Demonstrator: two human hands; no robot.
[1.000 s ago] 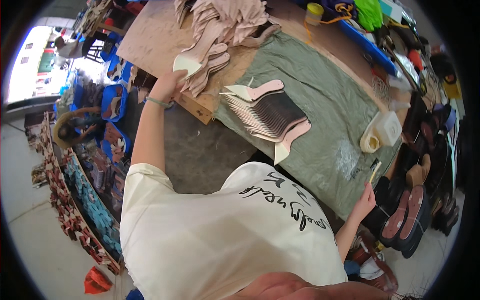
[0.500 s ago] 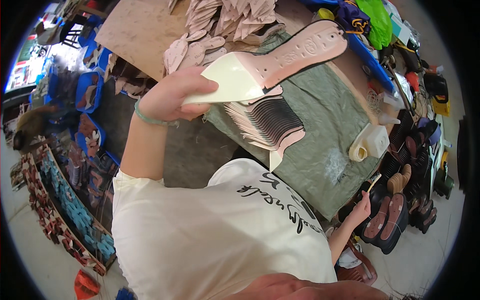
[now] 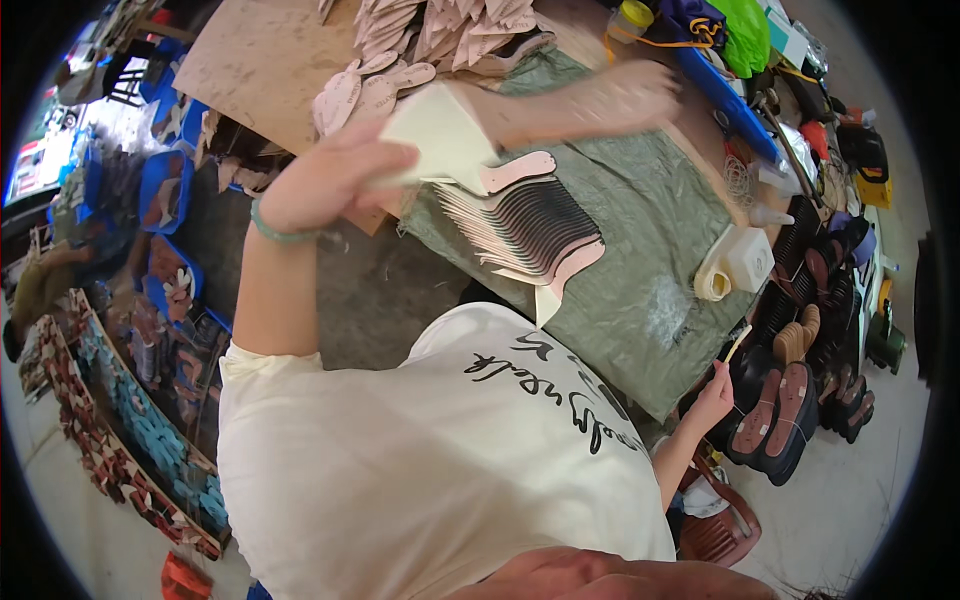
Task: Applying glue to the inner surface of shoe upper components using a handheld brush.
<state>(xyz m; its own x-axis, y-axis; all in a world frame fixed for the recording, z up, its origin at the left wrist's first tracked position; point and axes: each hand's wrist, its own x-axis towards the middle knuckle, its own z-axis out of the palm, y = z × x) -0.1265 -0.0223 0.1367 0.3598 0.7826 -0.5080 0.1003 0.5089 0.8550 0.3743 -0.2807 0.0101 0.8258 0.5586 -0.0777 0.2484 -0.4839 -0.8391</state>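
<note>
Insole [image 3: 520,115] blurred, swung farther right since earlier, left hand [image 3: 330,180] gripping, right hand [image 3: 712,400] apparently unmoved

A white plastic jug [image 3: 738,262] lies on the green cloth [image 3: 650,210], with dark shoe soles [image 3: 775,420] stacked nearby.

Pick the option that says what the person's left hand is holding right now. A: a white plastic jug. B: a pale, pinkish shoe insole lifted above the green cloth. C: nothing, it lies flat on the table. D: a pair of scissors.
B: the left hand grips a motion-blurred insole, raised over the fanned row of insoles on the green cloth; the white jug sits untouched.
</note>
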